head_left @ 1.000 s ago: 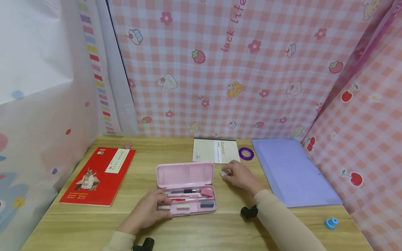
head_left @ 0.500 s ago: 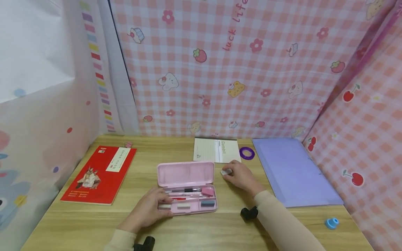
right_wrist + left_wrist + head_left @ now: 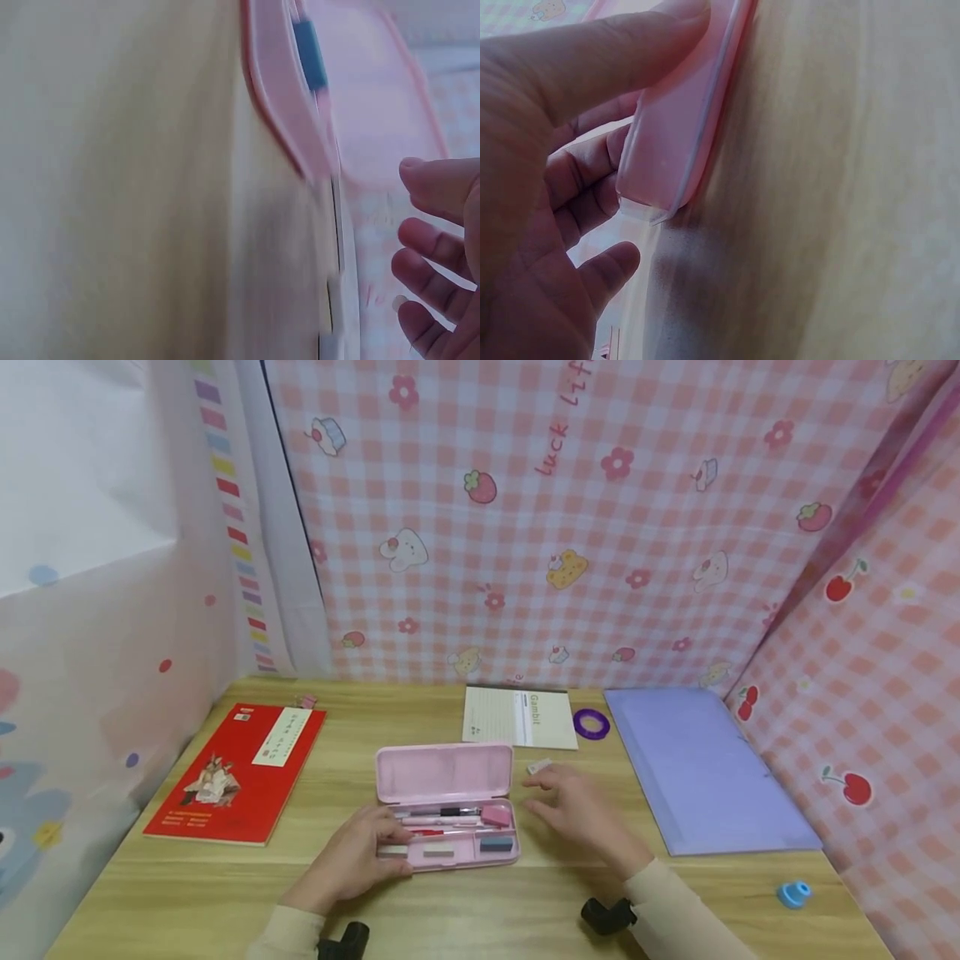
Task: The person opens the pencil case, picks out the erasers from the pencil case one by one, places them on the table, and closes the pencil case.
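The right hand (image 3: 577, 810) has released the small white eraser (image 3: 538, 767) and hovers with fingers spread, empty, while the left hand (image 3: 352, 860) still grips the open pink pencil case (image 3: 446, 802).

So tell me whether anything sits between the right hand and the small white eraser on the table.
Nothing visible does. The right hand hovers open just short of the eraser, with only bare table between them.
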Demonstrator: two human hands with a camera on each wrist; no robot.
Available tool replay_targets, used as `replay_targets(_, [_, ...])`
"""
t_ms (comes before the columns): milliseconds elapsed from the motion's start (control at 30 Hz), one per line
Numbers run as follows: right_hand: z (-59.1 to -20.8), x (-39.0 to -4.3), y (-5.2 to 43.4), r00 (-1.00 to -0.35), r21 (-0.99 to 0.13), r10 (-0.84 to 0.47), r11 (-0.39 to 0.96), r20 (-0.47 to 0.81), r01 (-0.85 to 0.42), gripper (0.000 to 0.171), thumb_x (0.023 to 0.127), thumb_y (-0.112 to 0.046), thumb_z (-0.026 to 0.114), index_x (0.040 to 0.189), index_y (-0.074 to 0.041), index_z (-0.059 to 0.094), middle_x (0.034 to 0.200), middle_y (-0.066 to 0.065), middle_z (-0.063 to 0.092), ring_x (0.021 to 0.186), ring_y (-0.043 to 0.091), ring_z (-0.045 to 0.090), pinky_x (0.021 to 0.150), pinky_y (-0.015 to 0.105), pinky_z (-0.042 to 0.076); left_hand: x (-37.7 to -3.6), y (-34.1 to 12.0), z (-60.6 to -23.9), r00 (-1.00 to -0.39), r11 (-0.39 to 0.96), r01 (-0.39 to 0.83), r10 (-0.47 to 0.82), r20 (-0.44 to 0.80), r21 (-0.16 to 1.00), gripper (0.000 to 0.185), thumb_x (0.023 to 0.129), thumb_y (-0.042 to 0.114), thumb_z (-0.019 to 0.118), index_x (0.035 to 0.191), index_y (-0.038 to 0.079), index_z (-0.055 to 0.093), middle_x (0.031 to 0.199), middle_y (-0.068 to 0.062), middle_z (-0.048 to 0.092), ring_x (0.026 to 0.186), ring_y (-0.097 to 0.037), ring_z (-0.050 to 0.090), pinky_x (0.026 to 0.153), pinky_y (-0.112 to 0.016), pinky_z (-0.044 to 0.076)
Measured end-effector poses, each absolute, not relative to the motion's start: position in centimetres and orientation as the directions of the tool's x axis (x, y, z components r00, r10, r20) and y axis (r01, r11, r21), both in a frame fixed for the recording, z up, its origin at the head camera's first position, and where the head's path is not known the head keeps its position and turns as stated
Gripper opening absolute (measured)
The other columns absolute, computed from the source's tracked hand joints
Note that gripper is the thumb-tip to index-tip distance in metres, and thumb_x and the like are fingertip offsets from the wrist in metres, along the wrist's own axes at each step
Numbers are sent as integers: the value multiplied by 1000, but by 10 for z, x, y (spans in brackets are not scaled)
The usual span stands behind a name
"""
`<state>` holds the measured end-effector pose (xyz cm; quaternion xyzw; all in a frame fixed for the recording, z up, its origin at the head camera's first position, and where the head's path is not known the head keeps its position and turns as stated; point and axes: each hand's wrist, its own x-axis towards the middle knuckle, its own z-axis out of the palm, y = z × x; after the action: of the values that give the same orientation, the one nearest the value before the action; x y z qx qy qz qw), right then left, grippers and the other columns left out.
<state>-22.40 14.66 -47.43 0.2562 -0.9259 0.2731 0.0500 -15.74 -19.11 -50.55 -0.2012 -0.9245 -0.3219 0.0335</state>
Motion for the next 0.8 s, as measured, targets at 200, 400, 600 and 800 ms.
replay_targets(200, [-476, -211, 126, -814, -501, -532, 652, 232, -569, 23, 85, -23, 74, 108, -19, 72, 102, -5, 71, 94, 14, 64, 82, 34, 52, -158, -191, -504, -915, 706, 398, 350, 200, 585, 30, 64, 26, 89, 88, 19, 73, 99, 10, 60, 96, -11, 51, 86, -37, 47])
replay_targets(400, [-489, -215, 114, -819, -525, -539, 647, 198, -553, 23, 86, -38, 71, 104, -23, 73, 90, -14, 67, 81, 7, 60, 73, 25, 51, -159, -190, -506, -914, 699, 397, 357, 191, 594, 30, 64, 27, 89, 90, 19, 75, 97, 12, 60, 94, -10, 50, 84, -36, 47])
replay_targets(600, [-496, -219, 108, -819, -473, -547, 682, 175, -557, 20, 88, -40, 68, 100, -25, 74, 76, -18, 58, 69, 8, 52, 61, 23, 44, -158, -189, -508, -913, 700, 401, 356, 198, 590, 30, 64, 28, 89, 89, 19, 74, 97, 12, 59, 95, -10, 50, 85, -35, 47])
replay_targets(800, [-493, -222, 104, -817, -471, -554, 684, 161, -557, 16, 88, -37, 69, 96, -25, 75, 76, -20, 60, 69, 4, 52, 63, 23, 44, -157, -190, -508, -909, 703, 414, 351, 224, 578, 31, 64, 28, 89, 89, 19, 73, 97, 12, 59, 95, -10, 51, 85, -35, 47])
